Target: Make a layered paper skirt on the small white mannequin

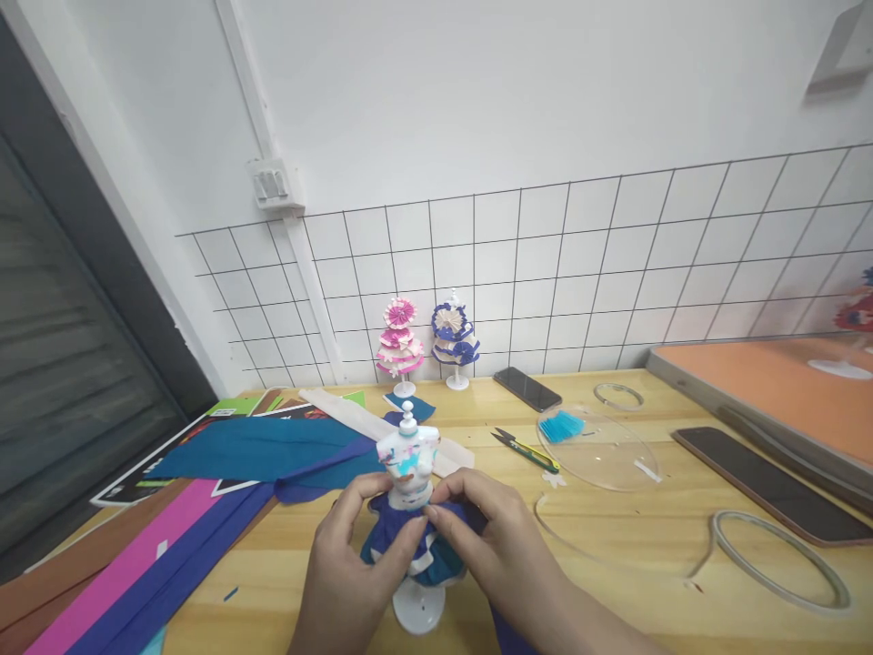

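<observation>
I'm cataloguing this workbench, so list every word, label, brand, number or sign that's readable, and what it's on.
None can be read.
Printed sheets under the fabric strips: markings too small and blurred to read.
Both phones: no readable text.

My left hand (351,564) and right hand (501,537) are bare, and so is my right forearm (579,605), as far as it shows.

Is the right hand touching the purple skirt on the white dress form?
Touching. The head view shows the right hand with its thumb tip on the purple skirt at its waist.
</observation>
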Demonstrator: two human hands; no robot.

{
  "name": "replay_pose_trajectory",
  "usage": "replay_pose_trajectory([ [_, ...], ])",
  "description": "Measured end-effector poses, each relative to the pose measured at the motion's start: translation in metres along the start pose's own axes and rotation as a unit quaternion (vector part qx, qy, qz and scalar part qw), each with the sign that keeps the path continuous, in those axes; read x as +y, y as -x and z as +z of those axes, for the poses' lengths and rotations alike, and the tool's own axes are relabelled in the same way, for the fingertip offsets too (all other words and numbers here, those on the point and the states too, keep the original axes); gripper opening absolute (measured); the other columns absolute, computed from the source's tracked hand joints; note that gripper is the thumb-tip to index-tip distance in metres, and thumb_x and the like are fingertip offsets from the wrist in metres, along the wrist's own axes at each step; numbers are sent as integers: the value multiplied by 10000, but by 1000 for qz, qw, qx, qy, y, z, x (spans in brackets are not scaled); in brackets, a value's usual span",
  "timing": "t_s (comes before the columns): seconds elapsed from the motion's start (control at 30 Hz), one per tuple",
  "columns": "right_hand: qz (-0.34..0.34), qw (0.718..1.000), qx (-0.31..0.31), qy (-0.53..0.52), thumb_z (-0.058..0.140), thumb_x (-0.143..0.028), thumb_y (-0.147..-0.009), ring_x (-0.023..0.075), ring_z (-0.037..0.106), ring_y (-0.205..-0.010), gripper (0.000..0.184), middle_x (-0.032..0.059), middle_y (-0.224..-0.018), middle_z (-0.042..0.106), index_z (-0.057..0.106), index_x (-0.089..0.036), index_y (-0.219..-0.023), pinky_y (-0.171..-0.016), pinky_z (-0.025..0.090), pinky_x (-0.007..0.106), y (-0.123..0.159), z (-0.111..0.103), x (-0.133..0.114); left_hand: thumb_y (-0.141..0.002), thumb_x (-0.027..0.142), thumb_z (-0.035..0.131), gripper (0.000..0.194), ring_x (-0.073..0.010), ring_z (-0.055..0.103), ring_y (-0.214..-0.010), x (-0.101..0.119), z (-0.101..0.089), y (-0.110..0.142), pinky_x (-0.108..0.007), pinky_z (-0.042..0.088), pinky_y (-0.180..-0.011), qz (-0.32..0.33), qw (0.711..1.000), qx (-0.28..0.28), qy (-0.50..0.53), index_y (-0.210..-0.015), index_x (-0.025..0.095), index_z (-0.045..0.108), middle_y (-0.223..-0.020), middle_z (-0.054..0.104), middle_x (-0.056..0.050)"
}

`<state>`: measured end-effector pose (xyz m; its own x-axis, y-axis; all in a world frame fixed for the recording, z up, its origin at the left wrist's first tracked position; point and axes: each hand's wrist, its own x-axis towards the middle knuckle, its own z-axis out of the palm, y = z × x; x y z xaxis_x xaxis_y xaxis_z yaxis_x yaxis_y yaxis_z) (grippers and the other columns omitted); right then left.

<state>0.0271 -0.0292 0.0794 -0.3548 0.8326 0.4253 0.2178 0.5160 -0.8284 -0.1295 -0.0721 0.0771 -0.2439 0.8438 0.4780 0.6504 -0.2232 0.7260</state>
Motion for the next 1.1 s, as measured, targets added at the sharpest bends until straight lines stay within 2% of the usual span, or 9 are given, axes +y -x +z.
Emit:
replay_pose_trajectory([
  [0.2,16,1000,-7,-7,583,-165,-764,135,574,-644,32,2,-701,643,612,-176,-760,-611,431,218,1,-2,-3,-690,354,639,233,-249,630,-918,-1,0,-4,-349,512,-779,-33,999,-6,32,-869,208,607,-893,693,-55],
  [0.4,15,999,-38,-5,529,-135,-789,131,579,-677,111,0,-745,651,621,-194,-811,-632,436,214,0,-7,-9,-699,357,637,251,-239,643,-901,-9,1,-3,-348,516,-777,25,999,30,-34,-904,220,589,-921,690,-54],
  [0.57,-17,998,-33,50,509,-125,-792,134,565,-676,119,7,-757,628,594,-194,-840,-614,423,222,2,-12,-10,-700,339,645,414,-227,641,-948,-13,4,-1,-329,522,-783,35,996,62,-44,-1069,227,496,-1017,676,-72],
  [0.73,-61,994,-21,92,497,-117,-797,139,555,-681,104,15,-745,592,568,-193,-789,-612,412,235,3,-15,-11,-730,276,615,201,-206,654,-800,-9,1,-6,-312,511,-740,152,981,63,-99,-915,216,562,-871,685,-41],
  [0.8,-70,992,-26,97,491,-127,-809,141,559,-684,100,15,-743,591,561,-194,-781,-618,415,239,2,-15,-11,-741,259,602,156,-199,645,-767,-8,1,-7,-302,507,-722,176,977,61,-106,-885,212,563,-842,678,-38],
  [1.1,-48,995,-23,84,529,-147,-811,141,565,-715,67,1,-760,593,546,-208,-787,-648,419,242,1,-13,-8,-760,313,587,224,-235,620,-902,-9,-1,-4,-323,499,-782,151,984,33,-92,-958,209,567,-957,665,-72],
])
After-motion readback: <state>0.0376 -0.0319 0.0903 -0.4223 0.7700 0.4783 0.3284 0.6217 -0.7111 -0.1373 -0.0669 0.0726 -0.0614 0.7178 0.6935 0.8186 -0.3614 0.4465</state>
